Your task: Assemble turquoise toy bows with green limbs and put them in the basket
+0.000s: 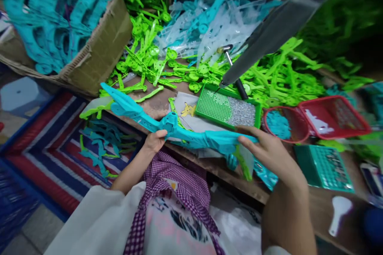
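Observation:
A long teal plastic toy sword lies across my lap at the table's near edge, its tip pointing up and left. My left hand is closed on its middle, by the round hub. My right hand grips the thick handle end, fingers wrapped round it. Just behind the sword stands a green tray holding small silvery screws. A hammer lies above the tray among green parts.
Lime green plastic parts cover the wooden table. A cardboard box of teal parts stands at the left. A red basket, a red sieve and a teal tray sit right. Teal parts lie on the striped mat.

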### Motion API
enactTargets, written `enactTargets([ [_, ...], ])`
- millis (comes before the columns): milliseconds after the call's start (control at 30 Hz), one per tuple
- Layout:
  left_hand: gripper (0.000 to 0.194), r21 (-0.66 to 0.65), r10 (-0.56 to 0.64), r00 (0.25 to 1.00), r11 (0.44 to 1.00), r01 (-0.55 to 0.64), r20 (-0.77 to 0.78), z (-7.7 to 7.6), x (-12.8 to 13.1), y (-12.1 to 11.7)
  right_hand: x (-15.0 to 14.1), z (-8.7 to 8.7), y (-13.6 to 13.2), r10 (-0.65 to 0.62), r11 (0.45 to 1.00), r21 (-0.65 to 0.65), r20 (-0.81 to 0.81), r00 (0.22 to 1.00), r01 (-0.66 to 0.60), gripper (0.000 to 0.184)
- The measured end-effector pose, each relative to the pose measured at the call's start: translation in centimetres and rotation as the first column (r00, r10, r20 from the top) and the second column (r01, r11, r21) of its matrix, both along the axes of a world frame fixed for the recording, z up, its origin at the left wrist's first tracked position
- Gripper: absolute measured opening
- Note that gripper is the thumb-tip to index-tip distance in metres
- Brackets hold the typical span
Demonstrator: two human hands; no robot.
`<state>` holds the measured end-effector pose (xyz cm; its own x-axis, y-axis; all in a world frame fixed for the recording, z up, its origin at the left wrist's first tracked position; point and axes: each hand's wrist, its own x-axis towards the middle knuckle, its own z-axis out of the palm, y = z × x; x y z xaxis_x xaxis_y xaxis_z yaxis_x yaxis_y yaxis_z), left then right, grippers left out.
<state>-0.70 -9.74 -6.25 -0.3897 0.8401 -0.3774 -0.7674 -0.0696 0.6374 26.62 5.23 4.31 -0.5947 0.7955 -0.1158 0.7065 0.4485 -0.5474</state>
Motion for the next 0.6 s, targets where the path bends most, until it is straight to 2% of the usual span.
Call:
enactTargets([
  [67, 0.079, 0.038, -0.016, 1.0, 0.999, 0.016, -0.024, 0.8, -0.5, -0.2, 0.9, -0.1, -1.0, 0.047, 0.991, -0.124, -0.068, 0.997, -0.055, 0.055],
  [100, 0.081, 0.054, -0.02, 0.999, 0.998, 0.022, -0.042, 1.3, -0.7, -0.3, 0.9, 0.0, -1.6, 0.05, 0.99, -0.126, -0.122, 0.991, -0.066, 0.053],
  [167, 0.084, 0.083, 0.0, 0.997, 0.997, 0.007, -0.077, 2.2, -1.4, -0.9, 0.5, 0.1, -3.1, 0.047, 0.998, -0.021, -0.241, 0.969, -0.054, 0.047],
  [233, 0.089, 0.142, 0.084, 0.991, 0.988, -0.069, -0.104, 2.8, -2.2, -2.1, -0.5, -0.1, -5.2, 0.075, 0.989, 0.144, -0.349, 0.934, -0.026, 0.041],
  [300, 0.099, 0.225, 0.152, 0.98, 0.967, -0.122, -0.126, 2.7, -2.8, -4.3, -1.9, -0.5, -7.2, 0.149, 0.965, 0.261, -0.429, 0.891, -0.036, 0.033],
  [333, 0.105, 0.26, 0.144, 0.979, 0.96, -0.102, -0.146, 2.4, -2.7, -5.7, -2.7, -0.8, -8.1, 0.178, 0.954, 0.299, -0.463, 0.868, -0.036, 0.029],
  [400, 0.112, 0.283, 0.034, 0.976, 0.959, 0.029, -0.216, 1.3, -1.8, -8.9, -4.6, -1.3, -9.2, 0.236, 0.937, 0.347, -0.522, 0.819, -0.049, 0.021],
  [500, 0.111, 0.203, -0.267, 0.909, 0.918, 0.341, -0.319, -0.4, 1.6, -12.7, -8.6, -1.4, -10.0, 0.378, 0.904, 0.389, -0.527, 0.761, -0.179, 0.019],
  [567, 0.113, 0.131, -0.451, 0.83, 0.848, 0.513, -0.327, -1.0, 4.1, -13.6, -11.8, -1.1, -10.4, 0.494, 0.857, 0.417, -0.494, 0.716, -0.303, 0.023],
  [600, 0.113, 0.096, -0.492, 0.809, 0.833, 0.545, -0.322, -1.0, 5.2, -13.6, -13.3, -0.8, -10.6, 0.548, 0.828, 0.426, -0.475, 0.689, -0.365, 0.026],
])
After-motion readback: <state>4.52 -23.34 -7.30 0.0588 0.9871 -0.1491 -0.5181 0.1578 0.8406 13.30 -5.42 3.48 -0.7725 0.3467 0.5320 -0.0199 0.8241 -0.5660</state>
